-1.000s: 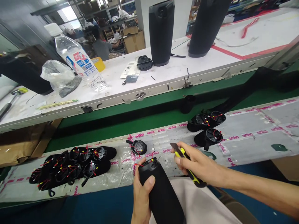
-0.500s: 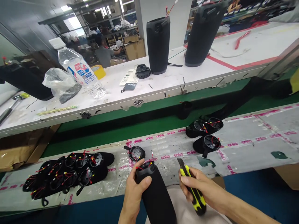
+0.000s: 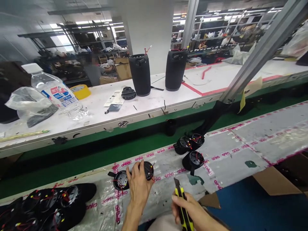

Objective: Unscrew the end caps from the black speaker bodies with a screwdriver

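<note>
My left hand (image 3: 139,184) is closed round the top of a black fabric-covered speaker body (image 3: 148,170), which stands on the plastic-covered bench. Its round end with red wires faces up, and my hand hides part of it. Just left of it stands another black speaker body (image 3: 120,180) with a strap. In my right hand (image 3: 186,205) is a yellow and black utility knife (image 3: 184,213), blade out and pointing up and away from me. The blade touches nothing.
Several wired speaker bodies (image 3: 69,195) crowd the bench's left; three more (image 3: 193,159) stand to the right. On the white shelf (image 3: 149,104) are a water bottle (image 3: 59,96), yellow tape (image 3: 80,92) and two tall speaker bodies (image 3: 140,75). A slanted metal post (image 3: 255,54) rises at right.
My left hand has carried the speaker body from my lap forward to the bench, beside the strapped one. The knife stays in my right hand. The view has turned right.
</note>
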